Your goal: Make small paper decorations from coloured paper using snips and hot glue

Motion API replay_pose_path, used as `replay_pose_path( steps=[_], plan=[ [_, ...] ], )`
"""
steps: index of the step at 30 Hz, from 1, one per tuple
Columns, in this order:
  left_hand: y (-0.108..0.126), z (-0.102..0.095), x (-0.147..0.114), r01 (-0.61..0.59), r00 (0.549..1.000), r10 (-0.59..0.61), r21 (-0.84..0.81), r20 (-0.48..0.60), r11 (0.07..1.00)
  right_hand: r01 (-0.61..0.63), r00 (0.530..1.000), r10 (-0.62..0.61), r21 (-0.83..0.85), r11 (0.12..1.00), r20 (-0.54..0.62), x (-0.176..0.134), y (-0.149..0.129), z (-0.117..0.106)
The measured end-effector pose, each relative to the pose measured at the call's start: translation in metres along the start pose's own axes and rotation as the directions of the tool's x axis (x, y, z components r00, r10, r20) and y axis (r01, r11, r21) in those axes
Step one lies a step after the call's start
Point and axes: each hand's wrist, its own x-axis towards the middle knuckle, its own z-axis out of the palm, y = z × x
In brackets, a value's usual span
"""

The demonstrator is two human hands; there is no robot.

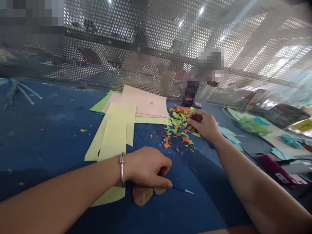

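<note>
My left hand (148, 167), with a silver bangle at the wrist, is closed low over the blue table. Its thumb and forefinger meet at the end of a thin blue pen refill (181, 189) with a silvery tip. Beneath the hand lies a brown cardboard piece (142, 196) with rounded lobes, mostly covered. Farther right, my right hand (203, 126) is closed around a dark red handle (198, 118), apparently of scissors; the blades are hard to make out. It touches the heap of green and orange paper scraps (179, 122).
Pale yellow paper strips (114, 130) lie partly under my left forearm. Pink sheets (143, 100) are stacked behind. A perforated metal screen (109, 48) borders the back. At right are a magenta power strip (280, 170), cables and cut green paper (254, 125). A clear cup (207, 92) stands behind.
</note>
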Motion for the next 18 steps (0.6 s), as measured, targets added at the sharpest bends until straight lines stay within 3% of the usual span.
replay_pose_path(
  steps=[4,10,18],
  plan=[
    [0.0,0.0013,0.0008,0.005,1.0,-0.005,0.002,0.003,1.0,-0.008,0.995,0.006,0.022,1.0,0.097,-0.0032,-0.0014,0.0027],
    [0.0001,0.0037,0.0017,0.003,1.0,-0.003,0.003,-0.002,1.0,-0.004,0.999,0.004,0.007,1.0,-0.036,-0.002,0.006,0.0016],
    [0.0025,0.0045,0.0014,0.014,1.0,-0.014,0.012,-0.001,1.0,-0.027,0.999,0.025,0.046,0.999,0.041,-0.0066,0.0021,0.0061]
  ],
)
